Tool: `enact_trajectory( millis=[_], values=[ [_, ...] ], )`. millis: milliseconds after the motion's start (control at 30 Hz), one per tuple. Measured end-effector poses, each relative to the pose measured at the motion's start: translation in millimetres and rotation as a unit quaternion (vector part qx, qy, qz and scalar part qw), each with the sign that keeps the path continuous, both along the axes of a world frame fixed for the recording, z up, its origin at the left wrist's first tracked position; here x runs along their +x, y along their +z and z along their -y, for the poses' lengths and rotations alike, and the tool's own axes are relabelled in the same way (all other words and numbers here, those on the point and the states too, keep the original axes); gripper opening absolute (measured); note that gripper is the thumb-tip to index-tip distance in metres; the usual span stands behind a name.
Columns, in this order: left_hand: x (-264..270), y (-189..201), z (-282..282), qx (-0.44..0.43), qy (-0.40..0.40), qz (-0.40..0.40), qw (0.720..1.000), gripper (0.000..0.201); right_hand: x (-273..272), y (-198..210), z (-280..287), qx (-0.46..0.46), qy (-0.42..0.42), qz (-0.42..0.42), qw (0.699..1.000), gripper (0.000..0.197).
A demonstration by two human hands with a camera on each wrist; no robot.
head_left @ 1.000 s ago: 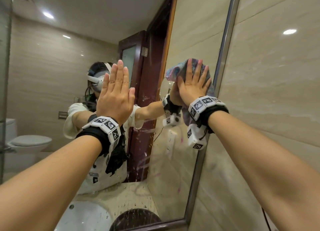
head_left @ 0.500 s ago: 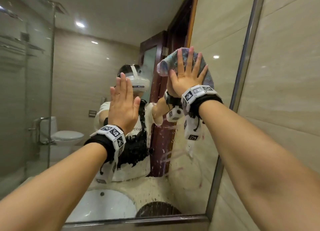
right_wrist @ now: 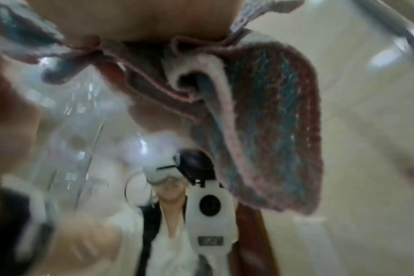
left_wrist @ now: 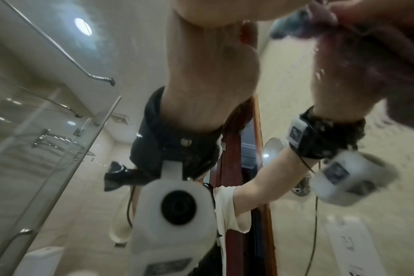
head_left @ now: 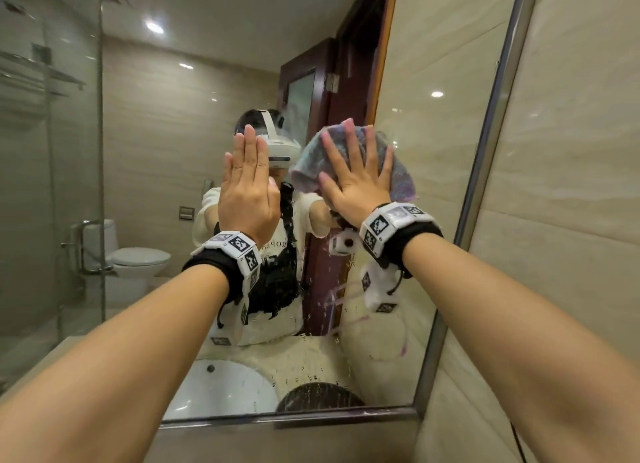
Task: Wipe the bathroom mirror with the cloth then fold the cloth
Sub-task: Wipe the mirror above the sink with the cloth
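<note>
Right hand (head_left: pixel 356 182): fingers spread flat, pressing cloth (head_left: pixel 398 175) against mirror (head_left: pixel 433 220), near its right frame. Left hand (head_left: pixel 247 188): flat, fingers straight together, palm on the glass, holding nothing.

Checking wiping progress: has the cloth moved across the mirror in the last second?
Yes. The cloth under the right hand has slid left, away from the mirror's right frame, toward the reflected headset.
</note>
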State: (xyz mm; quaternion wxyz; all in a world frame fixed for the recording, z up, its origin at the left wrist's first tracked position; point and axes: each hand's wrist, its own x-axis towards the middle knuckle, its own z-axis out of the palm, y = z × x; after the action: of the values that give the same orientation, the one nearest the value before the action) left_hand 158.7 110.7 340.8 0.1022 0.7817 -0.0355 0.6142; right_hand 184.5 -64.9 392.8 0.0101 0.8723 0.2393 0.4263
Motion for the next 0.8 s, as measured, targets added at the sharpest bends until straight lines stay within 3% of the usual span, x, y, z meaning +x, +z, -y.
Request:
enact_trajectory(
  millis=[100, 200, 267, 333, 400, 467, 633, 800],
  values=[
    [1.8, 0.0, -0.1, -0.001, 0.004, 0.007, 1.000, 0.059, -1.4, 18.1, -12.6, 0.126, 0.000, -0.010, 0.992, 0.062],
    [4.2, -0.7, 0.8, 0.003, 0.019, 0.019, 1.000, 0.059, -0.6, 21.9, -14.4, 0.131, -0.002, -0.001, 0.991, 0.059],
    [5.5, -1.1, 0.2, 0.009, 0.025, 0.023, 0.999, 0.059, -1.4, 19.4, -11.0, 0.080, -0.002, 0.012, 0.997, 0.060],
    [6.6, -1.5, -0.4, 0.012, 0.024, 0.028, 0.999, 0.059, 1.9, 12.7, -2.0, -0.059, -0.004, 0.057, 0.997, 0.061],
    [6.9, -1.5, -0.5, 0.015, 0.024, 0.033, 0.999, 0.059, 5.5, 6.2, 12.2, -0.199, 0.001, 0.110, 0.974, 0.060],
    [6.5, -1.8, -1.4, 0.011, 0.027, 0.035, 0.999, 0.058, 10.1, 0.2, 21.9, -0.258, 0.017, 0.136, 0.956, 0.059],
    [5.3, -3.4, -0.2, 0.012, 0.024, 0.017, 0.999, 0.060, 10.5, -25.7, 17.8, -0.203, 0.026, 0.118, 0.972, 0.058],
    [6.6, -6.6, 0.7, 0.014, 0.026, 0.016, 0.999, 0.059, 8.1, -26.9, 15.1, -0.174, 0.028, 0.101, 0.979, 0.060]
  ],
)
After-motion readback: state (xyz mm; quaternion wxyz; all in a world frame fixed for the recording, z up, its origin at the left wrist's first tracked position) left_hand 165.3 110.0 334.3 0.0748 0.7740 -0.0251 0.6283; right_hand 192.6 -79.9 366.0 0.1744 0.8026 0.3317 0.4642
